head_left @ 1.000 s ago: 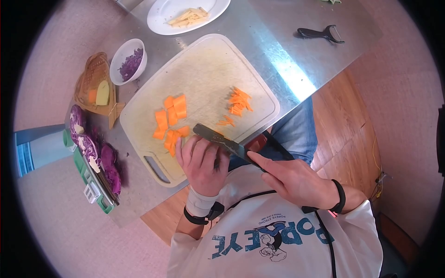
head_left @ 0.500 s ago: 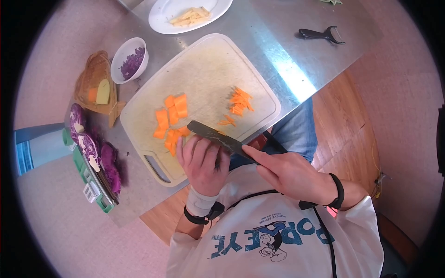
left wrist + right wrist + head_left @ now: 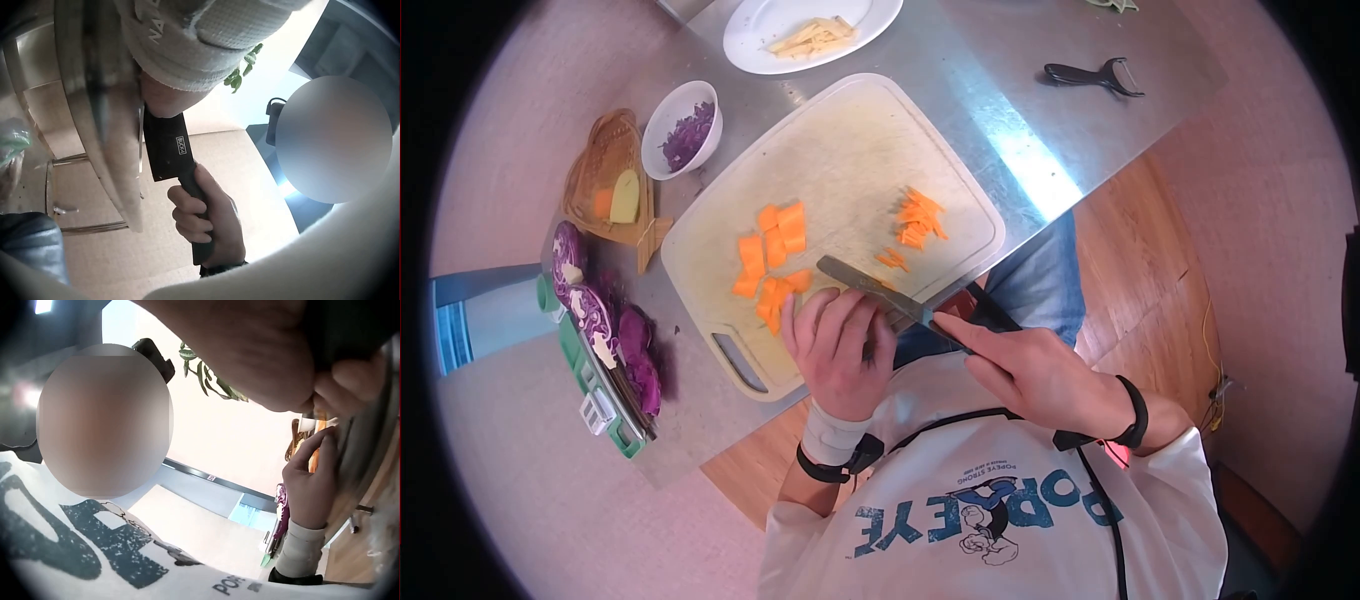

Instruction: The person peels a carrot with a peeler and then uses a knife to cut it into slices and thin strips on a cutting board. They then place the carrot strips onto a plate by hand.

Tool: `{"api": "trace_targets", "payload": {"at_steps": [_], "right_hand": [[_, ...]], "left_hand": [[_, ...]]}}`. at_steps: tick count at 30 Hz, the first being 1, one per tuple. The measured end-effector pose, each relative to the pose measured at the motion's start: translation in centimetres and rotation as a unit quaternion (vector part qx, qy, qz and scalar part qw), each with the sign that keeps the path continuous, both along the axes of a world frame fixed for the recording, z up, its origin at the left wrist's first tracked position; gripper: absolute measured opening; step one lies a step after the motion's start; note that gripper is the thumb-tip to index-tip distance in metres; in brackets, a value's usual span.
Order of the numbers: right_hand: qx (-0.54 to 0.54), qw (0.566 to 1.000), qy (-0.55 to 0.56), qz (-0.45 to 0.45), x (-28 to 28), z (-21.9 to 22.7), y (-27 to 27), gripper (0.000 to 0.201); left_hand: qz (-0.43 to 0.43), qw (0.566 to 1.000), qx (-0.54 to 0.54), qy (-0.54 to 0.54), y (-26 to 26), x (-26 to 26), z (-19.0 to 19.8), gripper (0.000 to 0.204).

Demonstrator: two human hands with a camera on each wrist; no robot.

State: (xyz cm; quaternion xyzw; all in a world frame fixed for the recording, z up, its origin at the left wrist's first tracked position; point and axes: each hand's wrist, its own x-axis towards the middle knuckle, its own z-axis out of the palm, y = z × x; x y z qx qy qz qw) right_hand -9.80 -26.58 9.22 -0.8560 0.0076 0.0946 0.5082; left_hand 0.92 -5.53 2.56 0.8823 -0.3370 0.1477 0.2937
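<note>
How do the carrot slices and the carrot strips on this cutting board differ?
The carrot slices are broad and flat; the carrot strips are thin and narrow. In the head view, the carrot slices lie left on the cutting board, the carrot strips right. Both are orange.

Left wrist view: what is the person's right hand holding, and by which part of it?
The right hand holds the knife by its handle.

The white T-shirt (image 3: pixel 1000 450) bears POPEYE in large blue letters, with POPEYE STRONG in small print. A boxed label (image 3: pixel 181 145) on the black kitchen knife (image 3: pixel 166 150) seems to start BUCK; the pale wristband (image 3: pixel 200 47) shows NA.
</note>
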Motion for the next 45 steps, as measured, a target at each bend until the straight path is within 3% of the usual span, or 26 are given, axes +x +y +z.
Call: {"api": "trace_targets", "payload": {"at_steps": [9,33,39,42,45], "right_hand": [[-0.057,0.998,0.007,0.018,-0.8,0.0,0.4,0.050],[-0.038,0.997,0.063,0.027,1.0,0.9,0.6,0.052],[0.014,0.998,-0.018,-0.054,0.8,-0.9,0.2,0.045],[-0.012,0.999,0.028,-0.025,0.7,0.5,0.0,0.045],[-0.002,1.000,0.002,-0.008,0.2,0.1,0.4,0.046]], "left_hand": [[0.002,1.000,-0.003,0.000,0.2,-0.1,-0.2,0.021],[0.003,1.000,-0.006,0.003,0.1,-0.1,0.0,0.018],[-0.001,1.000,0.000,0.014,0.1,-0.1,0.4,0.016],[-0.006,1.000,-0.003,0.016,0.1,-0.1,0.5,0.017],[-0.006,1.000,0.004,0.020,0.3,-0.2,0.6,0.017]]}}
